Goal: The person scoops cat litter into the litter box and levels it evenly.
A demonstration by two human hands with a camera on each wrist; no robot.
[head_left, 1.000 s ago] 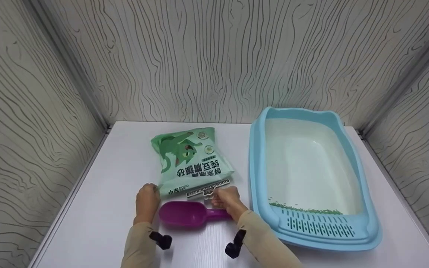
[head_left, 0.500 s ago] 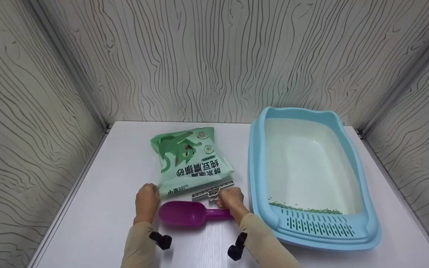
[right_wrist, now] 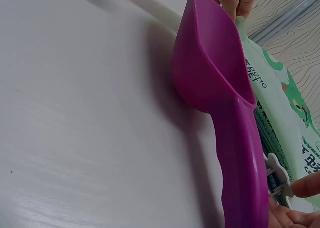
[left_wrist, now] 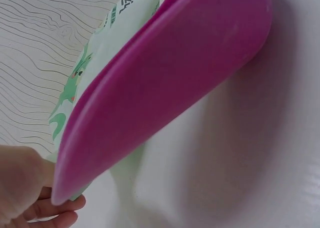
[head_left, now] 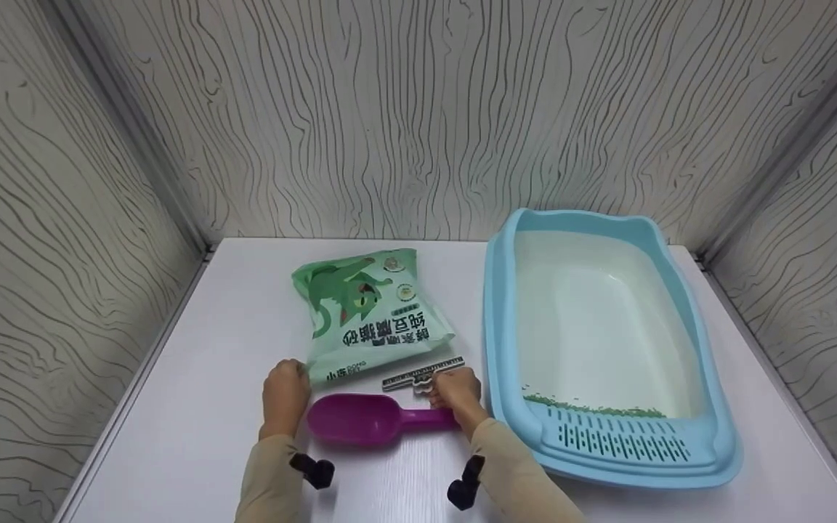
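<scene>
A light green cat litter bag (head_left: 371,309) with a cat picture lies flat at the table's back middle. My left hand (head_left: 286,396) pinches its near left corner; the left wrist view shows thumb and curled fingers there, partly behind the scoop. At the bag's near right edge, my right hand (head_left: 456,390) pinches the handle of a long bag sealing clip (head_left: 402,380). The clip's bar lies just off the printed front; whether it still grips any of the bag I cannot tell. A purple scoop (head_left: 357,420) rests between the hands, its handle end hidden by my right wrist.
On the right stands a blue-rimmed litter box (head_left: 502,327) with a white inside and a slotted front ledge. Wood-patterned walls (head_left: 360,123) enclose the white table (head_left: 193,407) at the back and both sides.
My right hand has moved slightly right and toward me, drawing the sealing clip along the bag's near edge. The left hand stays at the corner; scoop and box keep their places.
</scene>
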